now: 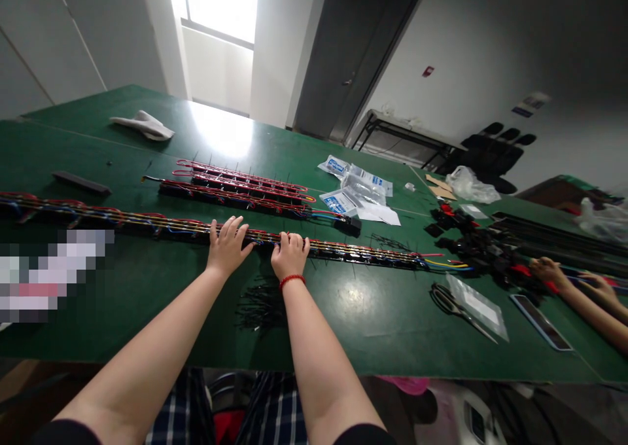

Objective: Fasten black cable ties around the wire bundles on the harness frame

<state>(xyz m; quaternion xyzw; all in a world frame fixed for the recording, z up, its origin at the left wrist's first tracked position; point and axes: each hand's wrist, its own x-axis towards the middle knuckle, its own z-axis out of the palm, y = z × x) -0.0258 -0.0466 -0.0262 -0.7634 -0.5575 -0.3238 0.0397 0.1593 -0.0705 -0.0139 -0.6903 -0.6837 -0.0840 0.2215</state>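
Observation:
A long wire harness point(343, 251) with red, yellow and blue wires on a black strip runs across the green table. My left hand point(227, 247) rests on it with the fingers spread, and my right hand point(290, 254) lies on it just beside, a red beaded bracelet point(292, 281) at the wrist. Neither hand visibly grips it. Below my hands lies a loose pile of black cable ties point(260, 307). Two more red-wired harnesses point(240, 184) lie farther up the table.
Scissors point(456, 307) and a clear bag point(475, 307) lie to the right, beyond them a co-worker's hands point(554, 273) near black connectors point(485, 252). Plastic packets point(356, 190) and a white cloth point(144, 125) lie farther off. The green table's near edge point(373, 370) passes below my forearms.

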